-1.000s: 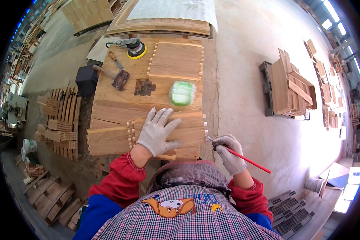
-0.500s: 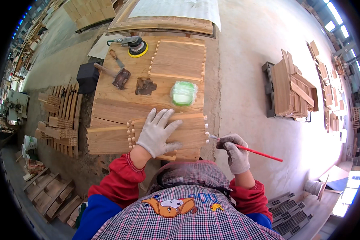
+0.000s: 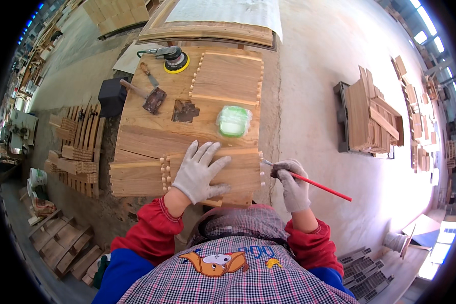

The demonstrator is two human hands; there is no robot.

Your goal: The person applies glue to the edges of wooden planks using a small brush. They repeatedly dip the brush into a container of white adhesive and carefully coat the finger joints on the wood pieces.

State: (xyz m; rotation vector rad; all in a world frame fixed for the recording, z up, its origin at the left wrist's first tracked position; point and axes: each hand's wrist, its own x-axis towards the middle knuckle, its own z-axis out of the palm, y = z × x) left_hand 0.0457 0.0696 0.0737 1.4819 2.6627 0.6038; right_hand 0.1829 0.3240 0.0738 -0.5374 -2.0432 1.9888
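Note:
My left hand (image 3: 200, 172), in a pale glove, lies flat with spread fingers on a wooden board (image 3: 243, 169) at the near side of the bench. Jointed teeth line the board's short ends; those on the right look whitish. A thin paintbrush (image 3: 319, 186) with a red handle is gripped in my gloved right hand (image 3: 291, 183), just off the board's right end. Its bristle tip is at the upper teeth there; whether it touches them is hard to tell. Beyond the board sits a green-and-white tub (image 3: 234, 121) wrapped in clear plastic.
The workbench (image 3: 162, 124) also carries a hammer (image 3: 154, 100), a putty knife (image 3: 149, 75), an orbital sander (image 3: 176, 62) and another toothed board (image 3: 227, 78). A second board (image 3: 137, 178) lies left of my hand. Stacked wood (image 3: 372, 114) stands on the floor at right.
My right hand has moved the brush slightly left and away from me, from the middle teeth to the upper ones. My left hand stays on the board.

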